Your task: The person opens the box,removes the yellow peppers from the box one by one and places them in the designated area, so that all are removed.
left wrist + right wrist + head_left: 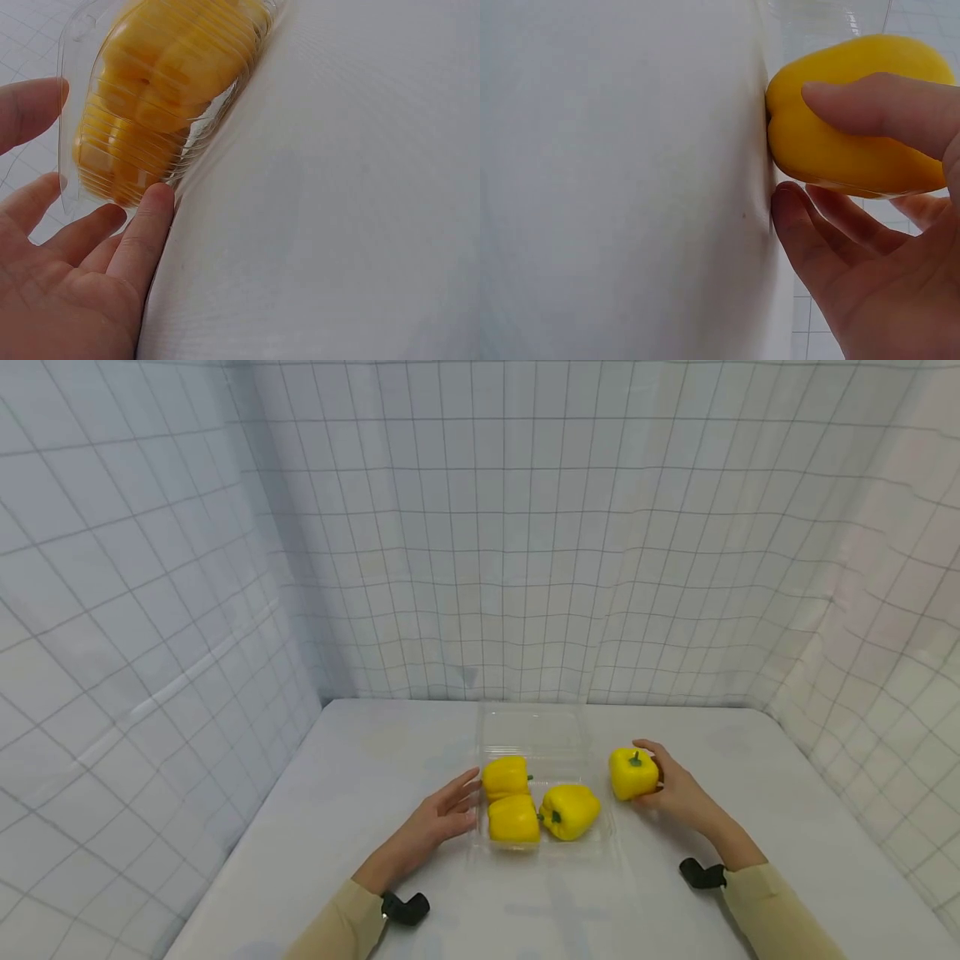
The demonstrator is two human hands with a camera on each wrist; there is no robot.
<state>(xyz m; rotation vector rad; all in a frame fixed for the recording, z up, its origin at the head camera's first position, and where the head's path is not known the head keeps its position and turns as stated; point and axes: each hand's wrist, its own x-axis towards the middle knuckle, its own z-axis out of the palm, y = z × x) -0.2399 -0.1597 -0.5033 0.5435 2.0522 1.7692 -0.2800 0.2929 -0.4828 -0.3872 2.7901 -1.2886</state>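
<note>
Three yellow bell peppers [513,818] lie in the clear plastic clamshell container [583,852], whose lid [531,727] is folded back towards the wall. Along the container's left side is my left hand [431,827], fingers loosely extended; in the left wrist view the fingertips [157,196] are right at the ribbed wall. To the container's right, my right hand [675,789] holds another yellow bell pepper [632,774], stem facing the head camera. In the right wrist view the thumb [877,105] lies across this pepper, with the other fingers around its far side. Its end is against the white tabletop.
The white table [375,743] reaches back to a grid-patterned curtain [525,568], with similar curtains at left and right. Black wrist mounts [406,909] sit at both sleeve cuffs.
</note>
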